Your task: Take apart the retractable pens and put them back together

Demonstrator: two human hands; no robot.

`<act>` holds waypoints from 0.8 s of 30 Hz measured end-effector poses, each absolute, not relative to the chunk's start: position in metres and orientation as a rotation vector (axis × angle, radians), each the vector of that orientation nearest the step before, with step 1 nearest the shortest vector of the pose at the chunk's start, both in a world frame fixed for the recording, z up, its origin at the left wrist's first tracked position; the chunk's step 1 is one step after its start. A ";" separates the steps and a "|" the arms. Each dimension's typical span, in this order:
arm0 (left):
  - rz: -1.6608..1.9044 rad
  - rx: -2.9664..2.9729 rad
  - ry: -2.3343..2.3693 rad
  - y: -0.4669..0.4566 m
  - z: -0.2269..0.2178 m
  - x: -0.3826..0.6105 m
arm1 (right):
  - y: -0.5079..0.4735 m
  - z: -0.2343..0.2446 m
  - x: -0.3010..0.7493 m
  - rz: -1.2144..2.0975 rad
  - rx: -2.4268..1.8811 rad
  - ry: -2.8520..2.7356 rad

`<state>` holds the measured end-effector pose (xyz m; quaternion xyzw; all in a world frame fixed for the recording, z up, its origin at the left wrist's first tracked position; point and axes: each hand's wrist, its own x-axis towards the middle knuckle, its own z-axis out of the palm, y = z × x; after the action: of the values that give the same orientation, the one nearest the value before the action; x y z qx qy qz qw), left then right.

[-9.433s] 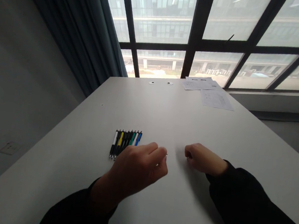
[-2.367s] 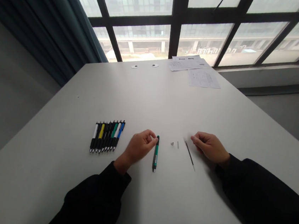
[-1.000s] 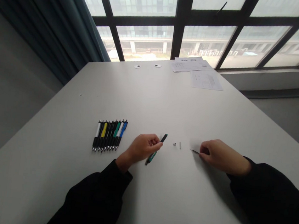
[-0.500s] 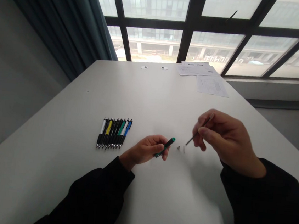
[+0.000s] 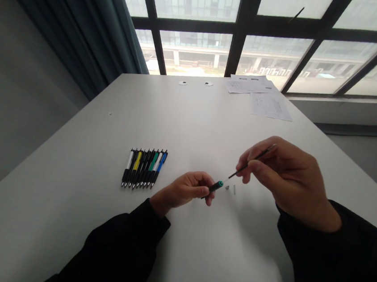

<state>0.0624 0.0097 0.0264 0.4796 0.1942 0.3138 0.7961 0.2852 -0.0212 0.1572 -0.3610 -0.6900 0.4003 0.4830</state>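
My left hand [image 5: 186, 192] is closed round a green and black pen barrel [image 5: 215, 187], whose open end points up and to the right. My right hand [image 5: 285, 178] pinches a thin dark refill [image 5: 252, 162] and holds it slanted, its lower tip right at the barrel's end. Two tiny pen parts [image 5: 230, 188] lie on the white table [image 5: 210, 130] just beyond the barrel. A tidy row of several pens [image 5: 144, 168] in white, yellow, black, green and blue lies to the left of my left hand.
Printed paper sheets [image 5: 263, 97] lie at the far right of the table by the window. Two small round discs [image 5: 194, 83] sit near the far edge. A dark curtain [image 5: 95, 28] hangs at the left.
My left hand picked the pen barrel up from the table and my right hand lifted the refill. In the last half second the refill's tip came down to the barrel's end.
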 end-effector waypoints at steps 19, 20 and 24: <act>0.719 1.028 0.405 0.011 0.028 0.061 | -0.014 0.160 0.284 0.849 -0.982 -2.215; 0.717 1.029 0.408 0.011 0.029 0.061 | -0.014 0.160 0.284 0.847 -0.978 -2.225; 0.708 1.040 0.425 0.010 0.029 0.061 | -0.014 0.160 0.283 0.842 -1.017 -2.225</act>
<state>0.0612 0.0102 0.0293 0.4824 0.1972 0.3286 0.7877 0.2831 -0.0143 0.1602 -0.3779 -0.8272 0.3131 0.2736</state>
